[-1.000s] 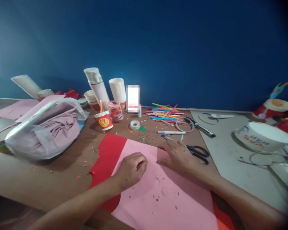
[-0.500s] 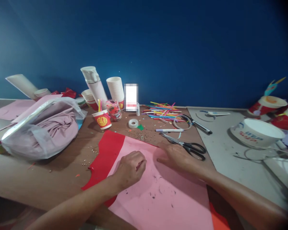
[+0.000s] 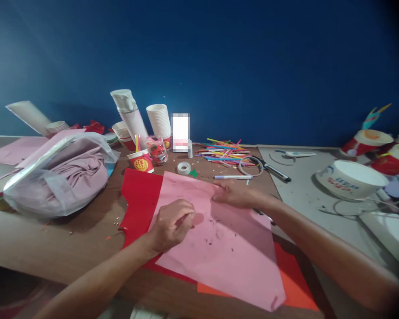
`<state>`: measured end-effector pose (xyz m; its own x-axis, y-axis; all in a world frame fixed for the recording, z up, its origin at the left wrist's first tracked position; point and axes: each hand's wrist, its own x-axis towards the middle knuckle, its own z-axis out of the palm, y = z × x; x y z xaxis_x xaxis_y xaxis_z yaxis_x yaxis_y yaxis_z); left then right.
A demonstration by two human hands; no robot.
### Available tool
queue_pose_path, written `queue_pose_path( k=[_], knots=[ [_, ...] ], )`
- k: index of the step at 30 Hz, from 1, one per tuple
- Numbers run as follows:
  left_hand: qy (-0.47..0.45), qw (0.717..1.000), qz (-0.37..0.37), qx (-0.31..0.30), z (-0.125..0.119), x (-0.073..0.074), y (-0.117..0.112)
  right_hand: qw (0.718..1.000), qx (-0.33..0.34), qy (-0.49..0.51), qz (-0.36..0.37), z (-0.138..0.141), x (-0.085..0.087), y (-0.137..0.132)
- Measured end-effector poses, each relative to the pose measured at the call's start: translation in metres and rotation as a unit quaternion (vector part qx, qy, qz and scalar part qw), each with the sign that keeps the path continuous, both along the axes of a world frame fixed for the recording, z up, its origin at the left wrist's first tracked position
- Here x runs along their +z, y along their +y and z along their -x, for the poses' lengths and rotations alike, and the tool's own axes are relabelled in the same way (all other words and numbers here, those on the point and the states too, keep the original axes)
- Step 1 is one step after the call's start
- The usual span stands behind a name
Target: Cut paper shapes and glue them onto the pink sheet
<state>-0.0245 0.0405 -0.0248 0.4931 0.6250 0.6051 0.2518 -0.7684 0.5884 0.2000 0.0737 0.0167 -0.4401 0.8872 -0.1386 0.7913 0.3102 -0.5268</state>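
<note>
A pink sheet (image 3: pixel 186 248) with small dark specks and marks lies on the table before me. My right hand (image 3: pixel 236 193) is on its far edge, thumb and fingers closed over it. Above the sheet's left half is my left hand (image 3: pixel 173 223), fingers curled in; whatever it holds, if anything, is hidden. A red sheet (image 3: pixel 140 195) with an uneven left edge shows from under the pink one. An orange sheet (image 3: pixel 294 277) peeks out at the lower right. The scissors are mostly hidden by the pink sheet and my right arm.
Behind the sheets stand a tape roll (image 3: pixel 184 168), a red paper cup (image 3: pixel 141 162), a cup stack (image 3: pixel 158 124) and a thermos (image 3: pixel 129 113). Colourful sticks (image 3: pixel 224 152), a pen (image 3: pixel 232 177) and a utility knife (image 3: pixel 275 170) lie at back right. A plastic bag (image 3: pixel 56 177) sits left; a bowl (image 3: pixel 350 180) right.
The pink sheet has shifted away from me and turned, uncovering more orange sheet below. My right hand has moved back with its far edge. The scissors are now mostly covered.
</note>
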Motion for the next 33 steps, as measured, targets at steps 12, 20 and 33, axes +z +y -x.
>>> queue_pose_path(
  k=[12,20,33],
  knots=[
    [-0.136,0.983,-0.076,0.096,0.014,0.025,-0.006,0.875,-0.192,0.431,0.106,-0.085,0.029,0.032],
    [-0.106,0.987,0.104,0.069,0.011,0.030,-0.011,0.805,-0.265,0.529,0.036,-0.136,-0.005,0.040],
    [-0.096,0.795,0.567,-0.194,-0.002,0.041,-0.021,0.832,-0.222,0.507,0.036,-0.097,-0.019,0.048]
  ],
)
